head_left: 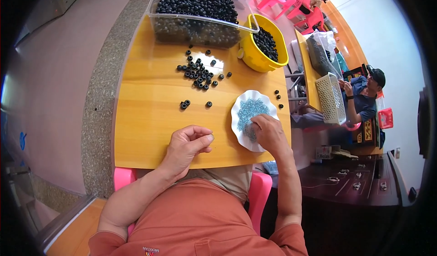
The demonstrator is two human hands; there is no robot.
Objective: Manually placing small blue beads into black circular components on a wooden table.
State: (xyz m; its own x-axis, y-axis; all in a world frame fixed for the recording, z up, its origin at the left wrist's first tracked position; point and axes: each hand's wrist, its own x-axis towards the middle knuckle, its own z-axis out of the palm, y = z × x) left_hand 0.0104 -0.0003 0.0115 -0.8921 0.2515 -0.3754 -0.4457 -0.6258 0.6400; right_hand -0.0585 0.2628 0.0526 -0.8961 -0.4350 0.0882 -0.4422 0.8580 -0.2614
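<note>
So my setup, all measured from the white plate [236,119] since that's the middle of everything. The wooden surface [145,133] is the biggest thing here, and I sit tight against its near edge so both forearms can rest. At the far end from the plate sits the clear plastic tub [200,17], piled with black rings; it's bulk stock, so it lives out of the way. Just right of the tub, straight back from the plate, is the yellow bucket [264,44] with more of the same.

Between the tub and the plate I've got a scattered pile of loose black rings [200,72], spread flat so I can pick singles. A few strays [278,99] sit just off the plate's far right rim.

The plate holds the tiny blue beads [250,110], and its wavy rim stops them rolling off.

My right hand [269,135] is curled down on the plate's near side, fingertips in the beads; whether it's pinching one, I can't tell. My left hand [186,147] rests left of the plate, thumb and fingers pressed together, probably on something too small to see.
</note>
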